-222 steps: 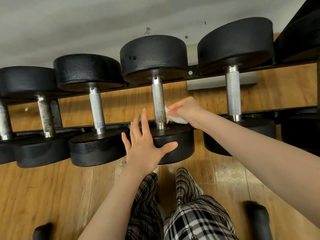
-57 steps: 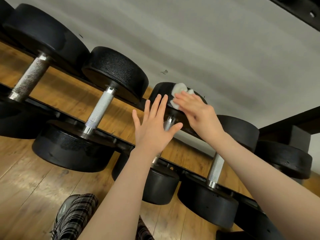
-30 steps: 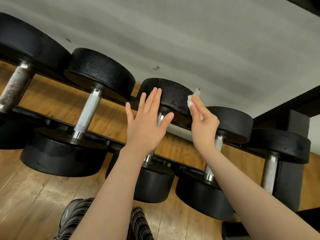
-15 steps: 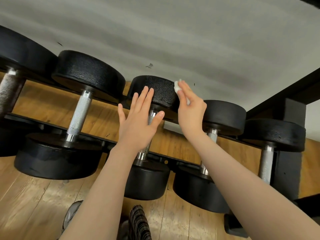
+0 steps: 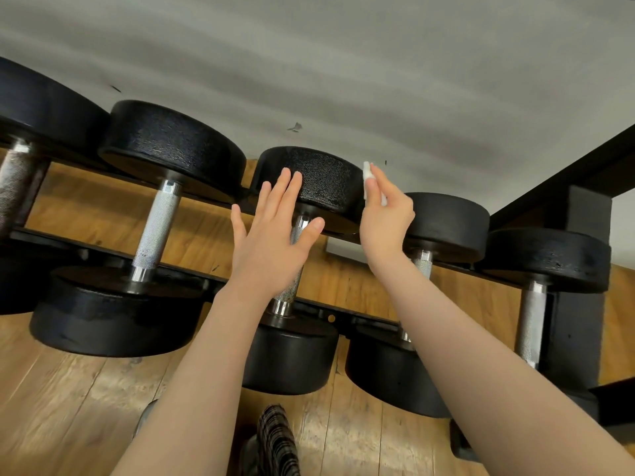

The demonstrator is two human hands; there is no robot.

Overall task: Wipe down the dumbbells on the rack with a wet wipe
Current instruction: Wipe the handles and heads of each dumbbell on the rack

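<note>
Dumbbell mid-frame on rack | heavy, rigid, grainy heads; hold by knurled handle | left hand flat, fingers straight, steadying it | right hand pinching soft wet wipe at head's edge

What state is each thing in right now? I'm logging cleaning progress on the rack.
Left hand: open, fingers straight, in front of the middle dumbbell's far head.
Right hand: pinching the wipe.
Wipe: bunched up, at the right edge of that head.
Middle dumbbell: lying on the rack.
Other dumbbells: lying on the rack, untouched.
Rack: loaded.
</note>
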